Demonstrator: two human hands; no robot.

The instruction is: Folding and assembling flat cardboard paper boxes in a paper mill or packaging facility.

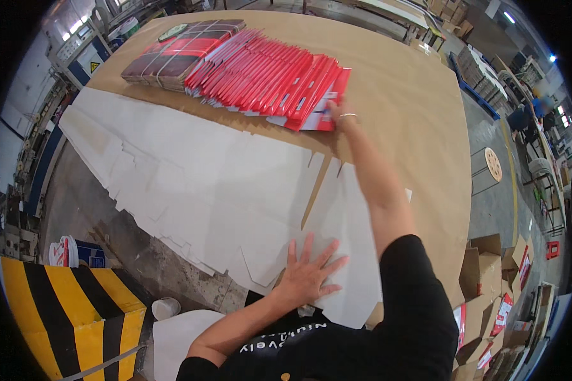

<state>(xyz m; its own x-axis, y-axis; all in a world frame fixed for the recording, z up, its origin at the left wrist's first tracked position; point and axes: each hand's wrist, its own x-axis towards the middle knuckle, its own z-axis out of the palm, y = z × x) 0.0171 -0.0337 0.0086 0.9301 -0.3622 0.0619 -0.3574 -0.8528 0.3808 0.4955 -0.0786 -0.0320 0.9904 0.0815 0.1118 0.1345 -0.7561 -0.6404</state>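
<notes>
At the far left of the table, a strapped bundle with red and dark covers lay against the start of a fanned row of red packets, which leaned on one another like tilted shingles; that close lean probably meant a push at one end could travel through the rest, so light, level handling suited it best. Nearer the person, layered white sheets with ragged edges covered much of the brown paper. The left hand lay palm down on them, fingers splayed and holding nothing, a sound brace for a long reach provided the weight stayed even, since loose sheets might slide. Farther right, the right hand reached the row's right end, its fingers at the edge of the last packet; whether they pinched it or only touched it could not be told. Good work there likely asked for taking one edge squarely, keeping the wrist low and sparing its neighbours.
</notes>
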